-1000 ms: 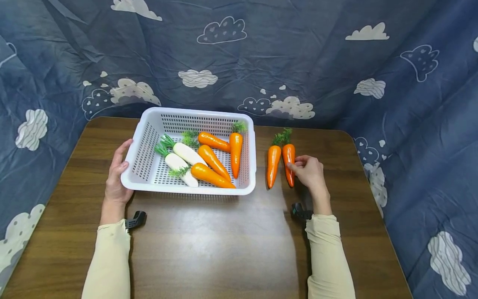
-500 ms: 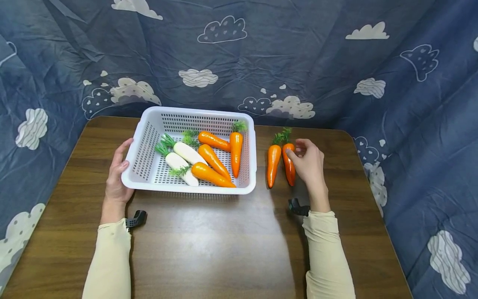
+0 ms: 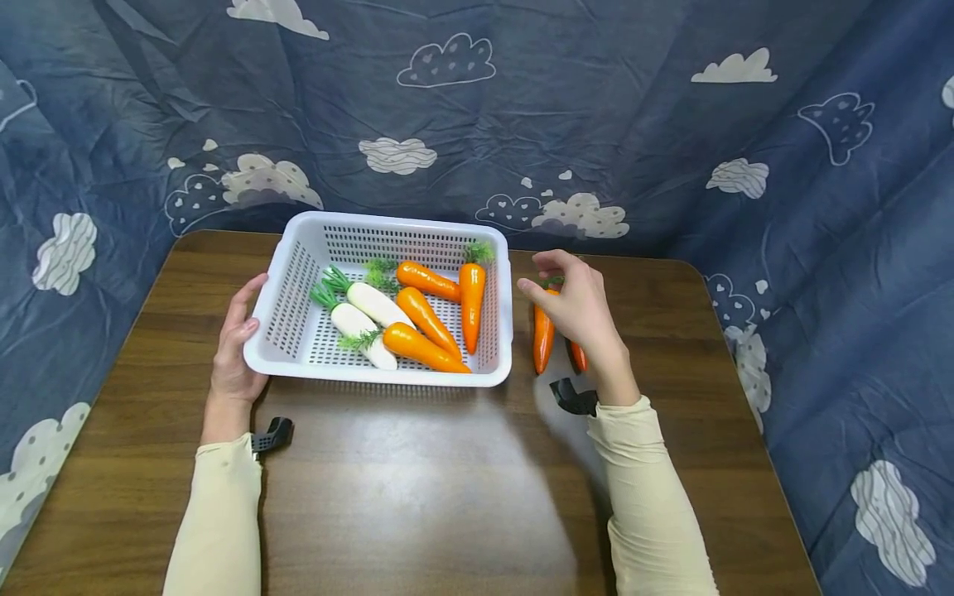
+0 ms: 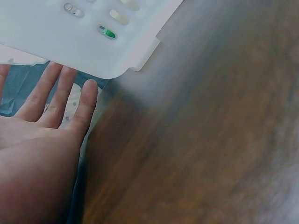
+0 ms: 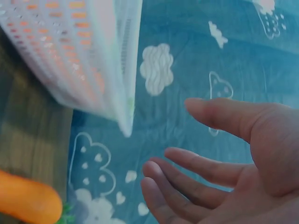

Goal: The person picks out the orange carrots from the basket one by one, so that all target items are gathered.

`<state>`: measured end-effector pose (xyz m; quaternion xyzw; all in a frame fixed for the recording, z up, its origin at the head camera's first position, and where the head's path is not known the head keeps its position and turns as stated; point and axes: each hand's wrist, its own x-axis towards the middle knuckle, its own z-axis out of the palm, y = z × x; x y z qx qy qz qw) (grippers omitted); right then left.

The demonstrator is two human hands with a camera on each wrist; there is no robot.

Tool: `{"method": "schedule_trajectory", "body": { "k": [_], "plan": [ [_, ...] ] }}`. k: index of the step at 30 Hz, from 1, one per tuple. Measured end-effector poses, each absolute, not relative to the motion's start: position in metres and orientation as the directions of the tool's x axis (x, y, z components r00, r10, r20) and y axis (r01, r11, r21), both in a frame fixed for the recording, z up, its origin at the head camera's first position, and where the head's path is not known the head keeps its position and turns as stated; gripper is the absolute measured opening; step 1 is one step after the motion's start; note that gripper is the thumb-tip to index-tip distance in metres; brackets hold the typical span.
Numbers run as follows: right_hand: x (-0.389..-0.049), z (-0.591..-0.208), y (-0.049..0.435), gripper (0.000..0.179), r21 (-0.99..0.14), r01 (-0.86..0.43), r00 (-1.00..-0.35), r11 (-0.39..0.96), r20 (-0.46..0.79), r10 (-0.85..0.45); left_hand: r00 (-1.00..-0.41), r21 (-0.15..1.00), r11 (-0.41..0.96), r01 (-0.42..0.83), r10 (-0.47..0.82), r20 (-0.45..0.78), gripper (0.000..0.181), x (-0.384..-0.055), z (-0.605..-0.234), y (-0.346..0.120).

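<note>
A white plastic basket [image 3: 376,375] sits on the table, holding two white radishes [image 3: 378,305] and several orange carrots [image 3: 423,348]. At its left end, my left hand [image 3: 237,364] rests against the rim with fingers extended; the left wrist view shows them straight beside the basket wall [image 4: 84,56]. My right hand [image 3: 577,306] hovers over two carrots lying right of the basket, its fingers spread and nothing between them. It partly covers the nearer-to-basket carrot [image 3: 543,343] and hides most of the other carrot [image 3: 578,358]. The right wrist view catches one carrot [image 5: 28,198] at lower left.
The brown wooden table [image 3: 417,480] runs up to a dark blue curtain [image 3: 633,108] printed with clouds, behind and at both sides. A black wrist camera [image 3: 274,434] is on the left arm and another black camera [image 3: 572,397] on the right.
My right hand has let go of the right-hand carrot, lifted and moved left toward the basket's right edge. The carrots stay where they lay, and my left hand keeps its place.
</note>
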<state>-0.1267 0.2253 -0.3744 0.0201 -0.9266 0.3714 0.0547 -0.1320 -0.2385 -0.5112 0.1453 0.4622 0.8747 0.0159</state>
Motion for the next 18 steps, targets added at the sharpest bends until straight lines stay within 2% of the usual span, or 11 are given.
{"method": "schedule_trajectory", "body": {
  "k": [18],
  "plan": [
    [-0.142,-0.356,0.169,0.043,-0.646,-0.160,-0.979,0.746,0.008,-0.203,-0.971,0.836,-0.541,0.094,0.134,0.196,0.065,-0.131,-0.510,-0.238]
  ]
}}
